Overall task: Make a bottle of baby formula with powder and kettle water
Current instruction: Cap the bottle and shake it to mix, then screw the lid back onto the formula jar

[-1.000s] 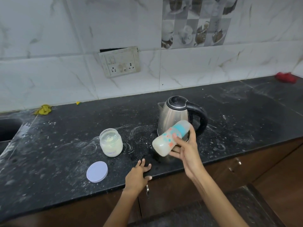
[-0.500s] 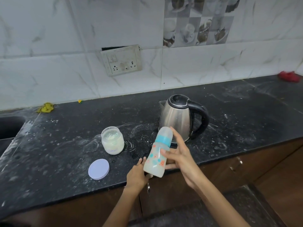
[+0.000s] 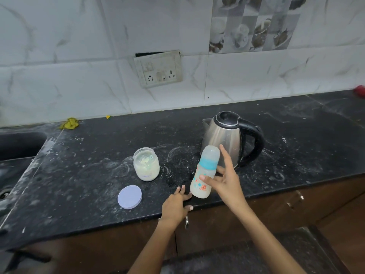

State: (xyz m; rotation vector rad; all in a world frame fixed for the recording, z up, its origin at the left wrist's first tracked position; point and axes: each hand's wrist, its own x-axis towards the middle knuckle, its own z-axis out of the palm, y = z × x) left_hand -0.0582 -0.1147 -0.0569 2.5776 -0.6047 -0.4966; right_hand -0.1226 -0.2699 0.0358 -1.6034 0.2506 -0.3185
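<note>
My black counter [image 3: 296,135] is dusty with white streaks. Marble-look wall tiles [image 3: 59,56] behind it, crooked socket plate [image 3: 159,69] at centre, brown cabinets [image 3: 296,206] below, probably a sink [image 3: 17,143] at far left.

Bottle [image 3: 204,175] print too blurred to read; no legible text

Soft, even light filled the scene, bright on the white marble-patterned wall tiles [image 3: 59,80] and dimmer over the black speckled stone counter [image 3: 296,139], with only faint shadows. A pale sheen streaked the rounded stainless-steel kettle [image 3: 223,139]. The wide lens bowed the counter edge and tile lines near the borders, and fine detail looked slightly soft throughout.
</note>
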